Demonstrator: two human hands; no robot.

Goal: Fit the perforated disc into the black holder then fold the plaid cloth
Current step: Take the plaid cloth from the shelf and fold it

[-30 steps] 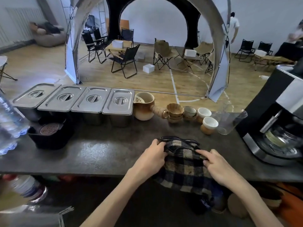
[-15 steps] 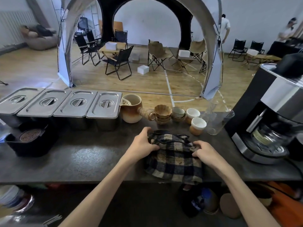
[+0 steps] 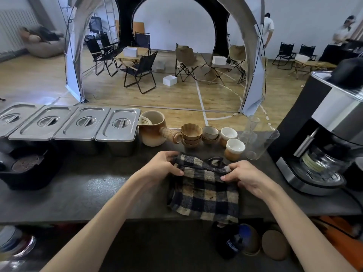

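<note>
The plaid cloth [image 3: 204, 195], dark blue and beige checks, lies on the dark counter [image 3: 94, 195] near its front edge, its near end hanging slightly over. My left hand [image 3: 163, 165] pinches the cloth's far left edge. My right hand [image 3: 245, 175] grips the far right edge, where the fabric is bunched into a fold. At the far left stands the black holder [image 3: 33, 175] with the brownish perforated disc [image 3: 25, 163] lying in its top.
Four lidded steel pans [image 3: 74, 122] line the counter's back left. A brown ceramic pitcher [image 3: 153, 128], stacked cups [image 3: 191, 134], white-lined cups [image 3: 234, 149] and a glass jug [image 3: 259, 142] stand behind the cloth. A coffee machine [image 3: 324, 146] fills the right side.
Both hands have shifted toward the cloth's far edge and drawn it up into a fold. The view has swung left to right, so the holder sits farther left.
</note>
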